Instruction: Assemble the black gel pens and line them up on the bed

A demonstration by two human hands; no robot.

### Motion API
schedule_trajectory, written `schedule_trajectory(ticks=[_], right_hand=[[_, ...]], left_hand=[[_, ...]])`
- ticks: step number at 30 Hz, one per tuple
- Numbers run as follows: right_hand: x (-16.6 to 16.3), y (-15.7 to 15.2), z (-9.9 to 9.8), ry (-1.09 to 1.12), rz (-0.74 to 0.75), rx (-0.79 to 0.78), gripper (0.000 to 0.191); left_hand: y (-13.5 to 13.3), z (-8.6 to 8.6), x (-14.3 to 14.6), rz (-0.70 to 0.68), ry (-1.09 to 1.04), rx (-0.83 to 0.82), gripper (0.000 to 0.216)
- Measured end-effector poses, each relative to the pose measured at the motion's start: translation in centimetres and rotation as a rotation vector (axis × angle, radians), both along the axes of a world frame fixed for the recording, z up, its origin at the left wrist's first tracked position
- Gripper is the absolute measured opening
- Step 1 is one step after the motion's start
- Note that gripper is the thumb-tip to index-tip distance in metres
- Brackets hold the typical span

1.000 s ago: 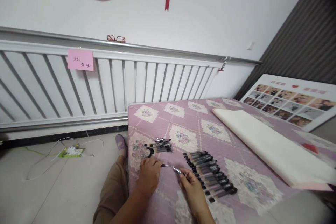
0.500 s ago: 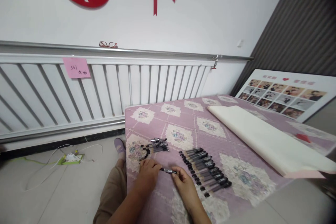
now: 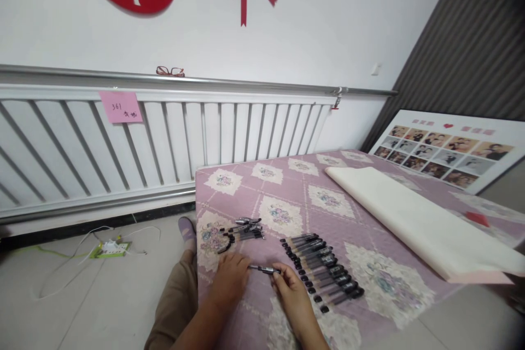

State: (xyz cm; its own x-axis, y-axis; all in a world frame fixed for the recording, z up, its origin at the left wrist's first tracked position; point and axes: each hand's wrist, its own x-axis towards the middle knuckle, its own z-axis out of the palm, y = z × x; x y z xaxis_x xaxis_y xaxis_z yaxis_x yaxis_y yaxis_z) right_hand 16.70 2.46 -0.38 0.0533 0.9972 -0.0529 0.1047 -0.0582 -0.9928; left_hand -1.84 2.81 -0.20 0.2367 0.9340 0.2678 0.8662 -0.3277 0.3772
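Observation:
A slim dark pen part [image 3: 268, 270] with a pale label spans the gap between my hands, low over the bed-like surface. My right hand [image 3: 292, 287] pinches its right end between thumb and fingers. My left hand [image 3: 233, 279] is closed at the thin left end, its fingertips mostly hidden behind the back of the hand. Right of my right hand lies a slanting row of pens [image 3: 324, 263] with clear barrels and black ends. A loose pile of black and silvery pen parts [image 3: 246, 228] lies beyond my left hand.
The purple floral cover [image 3: 283, 175] spreads beneath everything. A folded cream sheet [image 3: 410, 219] lies to the right, before a photo board [image 3: 443, 147]. A white radiator [image 3: 229, 131] stands behind. On the floor at left sit a power strip [image 3: 110, 249] and cables.
Between my hands the pen part shows a longer thin section on its left. My right hand has shifted slightly right and down; the left has moved slightly down and left.

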Motion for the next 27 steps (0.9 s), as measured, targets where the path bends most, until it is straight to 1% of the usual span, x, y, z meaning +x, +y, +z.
schedule_trajectory(ticks=[3,5,10,15,18,21,27], right_hand=[[0.0,0.0,0.0,0.081,0.01,-0.038,0.031],[-0.2,0.0,0.2,0.097,0.017,-0.055,0.03],[-0.3,-0.2,0.9,0.085,0.02,-0.056,0.031],[-0.1,-0.4,0.8,0.043,0.08,-0.071,0.031],[-0.1,-0.4,0.5,-0.022,0.122,-0.055,0.027],[-0.3,-0.4,0.4,-0.134,0.147,0.006,0.021],[-0.5,-1.1,1.7,-0.441,0.177,0.184,0.015]], left_hand=[[0.1,0.1,0.1,-0.071,0.032,-0.042,0.018],[0.2,0.2,0.0,-0.096,0.039,-0.064,0.017],[0.5,0.2,-0.2,-0.153,0.027,-0.096,0.02],[0.6,0.1,-0.5,-0.202,0.032,-0.109,0.022],[0.5,0.0,-0.4,-0.216,0.04,-0.11,0.022],[0.3,0.1,-0.2,-0.22,0.056,-0.112,0.021],[-0.3,-0.4,0.0,-0.194,0.044,-0.1,0.018]])
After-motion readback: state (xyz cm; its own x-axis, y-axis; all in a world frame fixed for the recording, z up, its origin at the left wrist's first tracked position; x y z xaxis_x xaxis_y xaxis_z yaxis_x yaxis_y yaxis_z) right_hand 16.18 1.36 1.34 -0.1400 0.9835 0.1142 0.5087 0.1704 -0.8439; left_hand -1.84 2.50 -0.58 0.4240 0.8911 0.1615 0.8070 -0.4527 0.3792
